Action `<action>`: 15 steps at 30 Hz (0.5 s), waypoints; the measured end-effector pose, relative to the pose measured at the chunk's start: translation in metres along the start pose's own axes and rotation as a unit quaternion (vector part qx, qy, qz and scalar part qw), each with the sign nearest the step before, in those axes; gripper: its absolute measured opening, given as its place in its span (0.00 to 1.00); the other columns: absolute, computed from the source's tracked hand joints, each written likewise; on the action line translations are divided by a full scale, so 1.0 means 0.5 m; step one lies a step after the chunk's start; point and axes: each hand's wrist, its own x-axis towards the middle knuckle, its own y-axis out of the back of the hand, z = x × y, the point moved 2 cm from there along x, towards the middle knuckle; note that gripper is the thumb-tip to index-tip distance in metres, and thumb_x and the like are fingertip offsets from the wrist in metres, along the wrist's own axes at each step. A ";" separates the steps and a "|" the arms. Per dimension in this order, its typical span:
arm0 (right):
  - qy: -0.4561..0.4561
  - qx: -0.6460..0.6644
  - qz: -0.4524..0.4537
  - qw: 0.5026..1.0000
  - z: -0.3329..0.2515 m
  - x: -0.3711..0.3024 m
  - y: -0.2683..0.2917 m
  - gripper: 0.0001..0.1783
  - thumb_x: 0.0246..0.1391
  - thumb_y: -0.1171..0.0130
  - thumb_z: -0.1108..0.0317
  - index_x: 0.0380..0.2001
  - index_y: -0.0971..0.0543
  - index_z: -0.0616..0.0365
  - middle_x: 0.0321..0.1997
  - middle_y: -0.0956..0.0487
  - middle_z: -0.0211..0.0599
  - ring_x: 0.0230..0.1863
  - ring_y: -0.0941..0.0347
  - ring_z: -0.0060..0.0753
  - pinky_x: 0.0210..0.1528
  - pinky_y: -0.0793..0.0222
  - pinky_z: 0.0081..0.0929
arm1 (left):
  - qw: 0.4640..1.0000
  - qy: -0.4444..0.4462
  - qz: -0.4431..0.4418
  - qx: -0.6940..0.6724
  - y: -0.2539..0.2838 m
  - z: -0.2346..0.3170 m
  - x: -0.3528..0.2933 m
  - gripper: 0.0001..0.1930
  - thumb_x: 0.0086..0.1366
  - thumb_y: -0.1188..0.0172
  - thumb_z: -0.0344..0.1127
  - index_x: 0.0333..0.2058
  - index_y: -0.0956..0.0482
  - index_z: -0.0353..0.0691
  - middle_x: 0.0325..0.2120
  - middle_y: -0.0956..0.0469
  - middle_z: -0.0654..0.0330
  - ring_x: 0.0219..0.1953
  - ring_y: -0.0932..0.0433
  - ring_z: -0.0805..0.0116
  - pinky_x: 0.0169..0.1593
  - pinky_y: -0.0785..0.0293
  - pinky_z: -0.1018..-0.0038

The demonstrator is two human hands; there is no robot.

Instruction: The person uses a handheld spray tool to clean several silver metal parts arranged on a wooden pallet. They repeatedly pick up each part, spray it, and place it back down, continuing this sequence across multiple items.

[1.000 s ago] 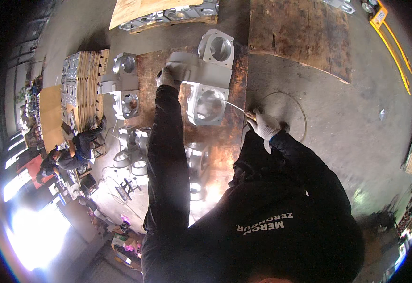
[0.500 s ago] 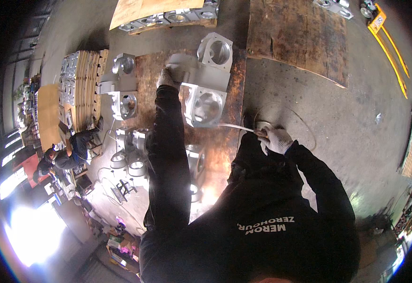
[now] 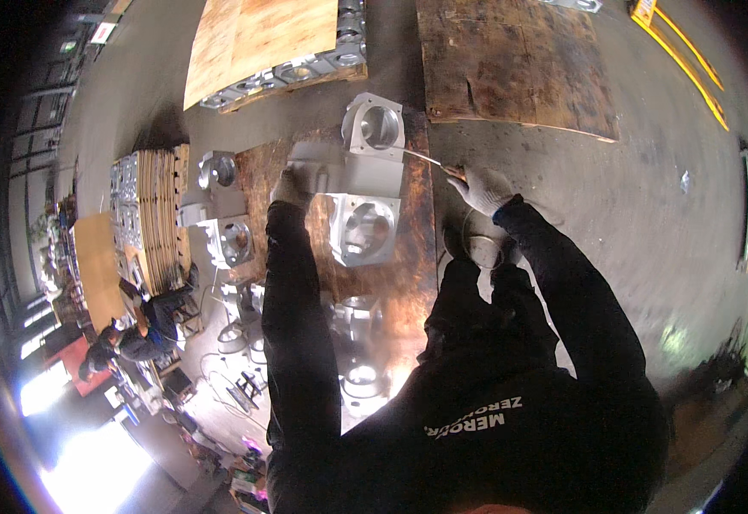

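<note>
A large silver-grey metal casting (image 3: 369, 177) with round openings at its far and near ends sits on a dark, stained wooden board (image 3: 412, 201). In a pale work glove, my left hand (image 3: 291, 190) grips the casting's left side block; its fingertips are partly hidden. My gloved right hand (image 3: 485, 188) is closed around the handle of a long thin wand (image 3: 425, 158). The wand points left, its tip by the right side of the far round opening. A thin hose loop (image 3: 500, 253) hangs below this hand.
Similar castings (image 3: 230, 240) stand to the left, and more lie nearer beside my left arm. A plywood-topped stack (image 3: 262, 43) is at the far side. Another wooden board (image 3: 519, 77) lies far right, near a yellow-framed cart (image 3: 686, 60). A person (image 3: 138, 338) works at the left.
My right hand has moved away from my body, carrying the wand from the casting's near opening to its far one. My left hand still holds the side block. The view has shifted.
</note>
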 end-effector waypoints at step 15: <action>-0.167 -0.052 -0.130 0.976 -0.020 0.034 -0.066 0.19 0.61 0.46 0.49 0.41 0.22 0.54 0.24 0.20 0.44 0.25 0.23 0.51 0.24 0.29 0.46 | 0.954 0.145 -0.260 -0.026 0.189 0.062 0.077 0.23 0.76 0.63 0.42 0.63 0.38 0.35 0.60 0.31 0.48 0.63 0.33 0.56 0.65 0.37 0.66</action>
